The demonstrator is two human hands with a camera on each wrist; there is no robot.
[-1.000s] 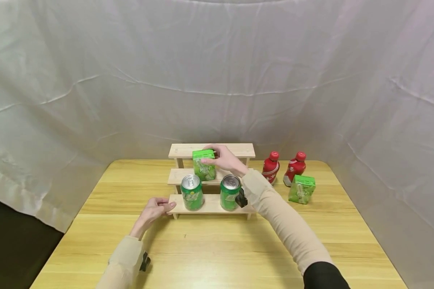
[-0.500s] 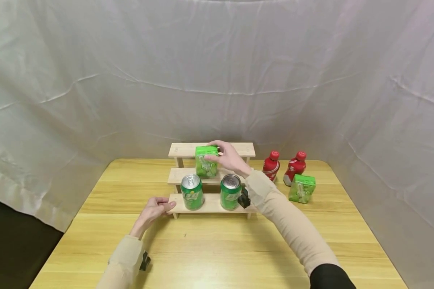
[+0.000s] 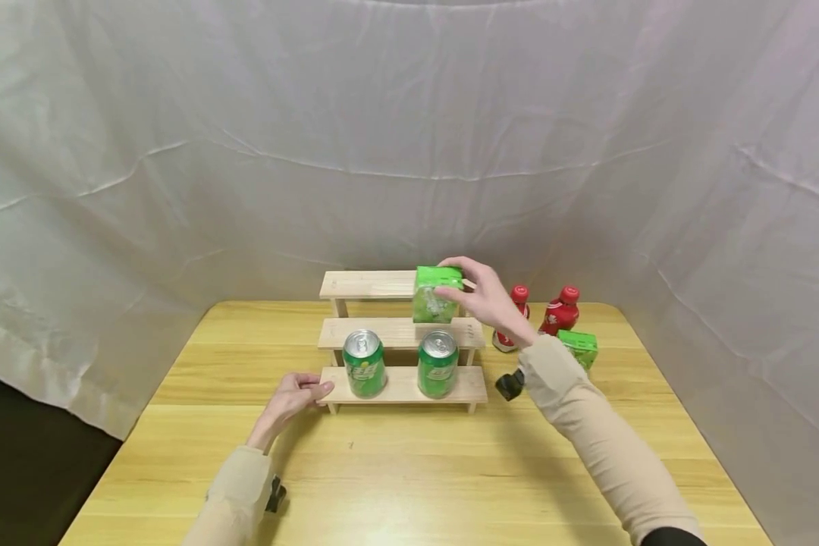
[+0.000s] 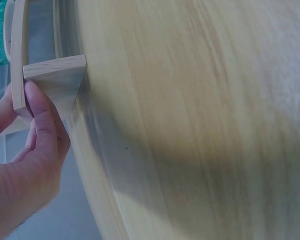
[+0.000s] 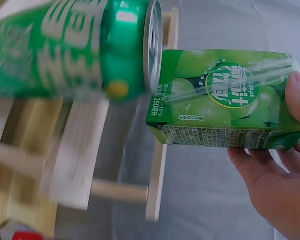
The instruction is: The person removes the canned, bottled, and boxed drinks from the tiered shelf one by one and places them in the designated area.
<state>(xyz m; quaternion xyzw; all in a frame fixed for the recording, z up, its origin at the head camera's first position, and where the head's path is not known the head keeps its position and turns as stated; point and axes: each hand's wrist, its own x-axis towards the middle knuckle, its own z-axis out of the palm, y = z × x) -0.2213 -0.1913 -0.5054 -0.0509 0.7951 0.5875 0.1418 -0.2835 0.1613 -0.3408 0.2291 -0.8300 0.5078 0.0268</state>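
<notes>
My right hand (image 3: 487, 299) grips a green juice box (image 3: 431, 302) by its top end, thumb on the front and fingers behind. In the head view the box overlaps the right part of the top board; in the right wrist view its straw (image 5: 230, 82) shows on the front. A three-step wooden display shelf (image 3: 358, 284) stands on the table. My left hand (image 3: 290, 396) pinches the left end of its lowest board (image 4: 19, 55). Two green drink cans, a left one (image 3: 364, 370) and a right one (image 3: 438, 371), stand upright on that board.
Right of the shelf stand two red bottles, the nearer-left one (image 3: 505, 341) partly behind my right hand and the other (image 3: 561, 311) farther right. A second green juice box (image 3: 582, 345) is partly covered by my sleeve. A pale curtain (image 3: 409, 152) encloses the wooden table (image 3: 396, 470).
My right hand has lifted the juice box from in front of the middle board and carried it to the right. My left hand has stayed at the shelf's end.
</notes>
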